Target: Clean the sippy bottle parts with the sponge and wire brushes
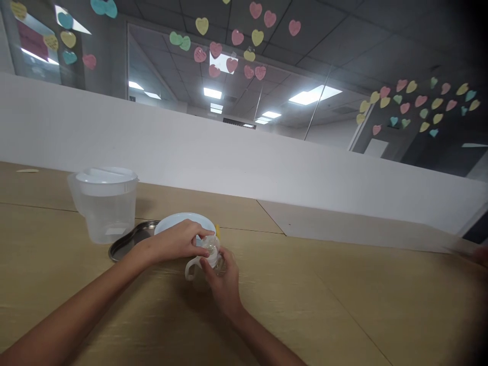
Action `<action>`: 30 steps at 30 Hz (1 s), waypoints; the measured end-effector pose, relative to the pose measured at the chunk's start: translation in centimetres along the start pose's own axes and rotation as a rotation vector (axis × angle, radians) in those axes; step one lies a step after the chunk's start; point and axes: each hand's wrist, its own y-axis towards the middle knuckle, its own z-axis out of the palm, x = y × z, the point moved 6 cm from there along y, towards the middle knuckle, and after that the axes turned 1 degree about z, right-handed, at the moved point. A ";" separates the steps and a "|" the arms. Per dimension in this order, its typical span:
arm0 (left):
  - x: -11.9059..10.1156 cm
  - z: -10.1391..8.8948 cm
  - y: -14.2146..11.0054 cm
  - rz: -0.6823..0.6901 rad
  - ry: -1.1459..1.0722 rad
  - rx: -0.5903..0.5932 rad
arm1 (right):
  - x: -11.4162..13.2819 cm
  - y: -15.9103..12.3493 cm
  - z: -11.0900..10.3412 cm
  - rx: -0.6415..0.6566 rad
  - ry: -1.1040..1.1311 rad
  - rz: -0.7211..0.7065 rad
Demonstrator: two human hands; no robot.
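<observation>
Both hands, left point(186, 238) and right point(227, 285), gripped the bottle point(212, 245); dish point(182, 218) and tray point(127, 245) sat part-hidden behind left, jug point(110, 213) farther left!

Light panels point(315, 95) glare beyond the hands point(227, 288), with soft shadow on the tabletop point(290, 284) beneath and dark blur far right.

Pink, yellow, green and blue heart-shaped notes point(237, 37) dot glass point(324, 56) above a white wall point(229, 157).

Count one pitcher point(110, 208), one tray point(127, 244), one plate point(179, 218), one bottle point(212, 249). Add two hands point(183, 238) point(227, 287), plus dozens of heart-shaped notes point(257, 37).
</observation>
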 end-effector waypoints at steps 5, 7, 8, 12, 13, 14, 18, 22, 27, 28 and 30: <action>-0.2 0.1 0.0 0.014 0.047 -0.005 | -0.1 -0.1 0.2 -0.001 -0.005 -0.008; -0.3 0.1 -0.1 0.013 0.060 -0.009 | -0.3 -0.1 0.1 -0.011 -0.015 -0.006; -0.3 0.1 -0.1 0.013 0.070 -0.012 | -0.3 0.0 0.1 -0.015 -0.022 -0.008; -0.3 0.1 -0.2 0.012 0.085 -0.008 | -0.3 0.1 0.0 -0.003 -0.065 -0.031; -0.2 0.1 -0.3 0.009 0.080 -0.008 | -0.2 0.1 -0.1 0.006 -0.077 -0.039; -0.1 0.1 -0.4 0.006 0.072 -0.003 | -0.1 0.1 -0.1 0.017 -0.089 -0.047; 0.1 -0.1 -0.9 -0.009 0.010 0.044 | 0.5 0.1 0.0 0.058 -0.114 -0.087; 0.0 -1.1 -1.3 -0.037 0.029 -0.001 | 0.7 0.3 -0.4 0.013 -0.124 -0.105; -0.2 -0.3 -0.8 -0.025 0.065 -0.052 | 0.3 0.4 -0.3 0.021 -0.128 -0.077; -0.2 0.1 -0.5 -0.015 0.073 -0.058 | 0.3 0.4 -0.2 0.027 -0.130 -0.076; -0.4 1.0 -0.1 0.009 0.078 -0.062 | 0.3 0.4 -0.1 0.045 -0.142 -0.081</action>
